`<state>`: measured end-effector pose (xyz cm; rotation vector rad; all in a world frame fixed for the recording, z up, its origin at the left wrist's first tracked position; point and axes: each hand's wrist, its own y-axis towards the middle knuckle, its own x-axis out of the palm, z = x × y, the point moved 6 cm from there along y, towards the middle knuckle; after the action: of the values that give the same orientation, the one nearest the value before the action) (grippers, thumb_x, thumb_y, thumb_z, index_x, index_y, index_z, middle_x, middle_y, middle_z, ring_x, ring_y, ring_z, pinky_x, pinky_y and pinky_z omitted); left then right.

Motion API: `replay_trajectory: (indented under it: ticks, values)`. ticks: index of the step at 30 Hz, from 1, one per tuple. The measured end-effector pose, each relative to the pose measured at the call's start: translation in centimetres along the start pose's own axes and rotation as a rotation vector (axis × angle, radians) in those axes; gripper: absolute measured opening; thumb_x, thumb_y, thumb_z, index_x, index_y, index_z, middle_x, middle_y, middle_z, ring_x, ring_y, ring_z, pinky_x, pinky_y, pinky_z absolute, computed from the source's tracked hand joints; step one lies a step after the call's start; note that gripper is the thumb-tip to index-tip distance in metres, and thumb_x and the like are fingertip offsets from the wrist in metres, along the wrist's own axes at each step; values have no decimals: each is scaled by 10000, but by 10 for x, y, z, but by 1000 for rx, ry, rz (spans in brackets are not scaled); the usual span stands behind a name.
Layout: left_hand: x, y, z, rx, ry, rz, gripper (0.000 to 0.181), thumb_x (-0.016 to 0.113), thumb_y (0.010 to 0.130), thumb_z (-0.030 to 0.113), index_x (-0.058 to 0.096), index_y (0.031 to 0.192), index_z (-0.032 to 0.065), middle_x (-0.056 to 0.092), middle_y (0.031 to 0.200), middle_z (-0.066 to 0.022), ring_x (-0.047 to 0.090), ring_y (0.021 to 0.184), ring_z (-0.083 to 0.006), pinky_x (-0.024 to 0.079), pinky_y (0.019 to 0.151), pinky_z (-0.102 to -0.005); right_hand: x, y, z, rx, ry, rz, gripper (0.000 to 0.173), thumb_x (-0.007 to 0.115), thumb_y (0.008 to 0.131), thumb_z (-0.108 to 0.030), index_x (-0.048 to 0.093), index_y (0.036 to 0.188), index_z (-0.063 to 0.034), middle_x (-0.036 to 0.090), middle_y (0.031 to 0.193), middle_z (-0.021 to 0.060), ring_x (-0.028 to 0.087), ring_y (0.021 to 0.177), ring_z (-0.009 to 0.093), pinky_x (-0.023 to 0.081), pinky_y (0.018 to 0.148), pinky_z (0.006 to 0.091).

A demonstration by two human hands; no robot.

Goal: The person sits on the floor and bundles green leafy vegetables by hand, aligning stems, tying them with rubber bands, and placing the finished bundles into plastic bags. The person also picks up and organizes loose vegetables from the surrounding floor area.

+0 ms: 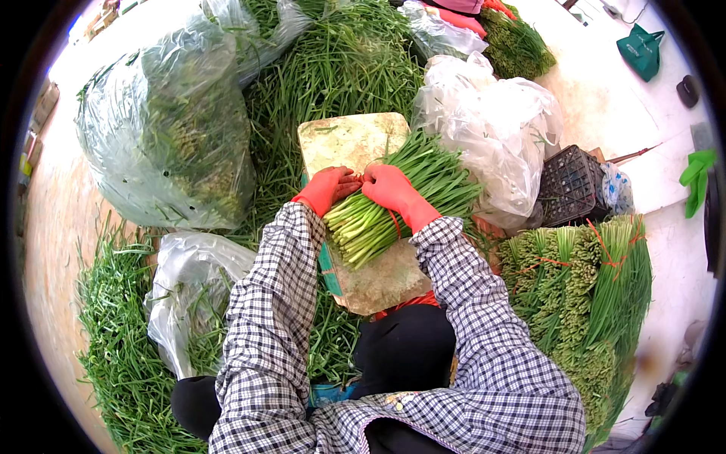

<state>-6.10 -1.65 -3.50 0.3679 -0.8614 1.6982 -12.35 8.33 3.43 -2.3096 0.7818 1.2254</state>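
Note:
A bundle of long green stalks with pale cut ends, which look like garlic chives, lies across a worn, stained board. My left hand, in a red glove, rests at the bundle's upper left edge, its fingertips meeting those of the other hand. My right hand, also red-gloved, lies over the top of the stalks with thumb and fingers pinched at a thin red tie. A red band crosses the bundle below my right hand. Whether my left fingers grip the tie as well is hidden.
Loose green leaves are heaped beyond the board. A filled clear plastic bag stands left, white plastic bags right, beside a black crate. Tied bundles are stacked at the right. A person is partly visible at the top.

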Motion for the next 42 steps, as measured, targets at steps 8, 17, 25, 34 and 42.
replay_trajectory:
  ticks: [8, 17, 25, 34, 42]
  values:
    - [-16, 9, -5, 237, 421, -66, 336, 531, 860, 100, 449, 1141, -66, 587, 1047, -171, 570, 1017, -228, 469, 874, -294, -1, -5, 2, -64, 38, -17, 161, 551, 687, -169, 584, 734, -18, 587, 732, 168, 567, 702, 319, 446, 636, 373]
    - [-3, -4, -7, 4, 13, 76, 369, 592, 821, 118, 482, 1143, -24, 617, 951, -142, 615, 852, -196, 490, 771, -274, 6, -3, 5, -66, 10, 31, 199, 532, 757, -198, 616, 852, -43, 606, 817, 166, 585, 795, 326, 463, 701, 385]
    - [17, -17, 18, 404, 719, 115, 518, 549, 772, 79, 432, 1276, 67, 637, 759, -108, 599, 660, -173, 480, 636, -286, 9, 1, 3, -94, -74, -15, 203, 592, 734, -209, 611, 829, -31, 610, 849, 171, 579, 826, 337, 458, 735, 389]
    - [80, -43, 58, 595, 1616, 196, 551, 528, 768, 207, 398, 1291, 88, 624, 830, -147, 589, 751, -328, 466, 682, -406, 1, -29, 8, -159, 411, 137, 219, 558, 799, -189, 627, 907, -12, 631, 856, 143, 593, 815, 272, 445, 750, 339]
    - [109, -77, 6, 206, 2165, 157, 741, 537, 745, 546, 423, 1252, 18, 508, 1186, -185, 510, 1069, -321, 337, 974, -429, 11, -24, 3, -101, 1032, 131, 220, 501, 842, -121, 603, 944, 44, 618, 747, 66, 573, 692, 127, 457, 698, 252]
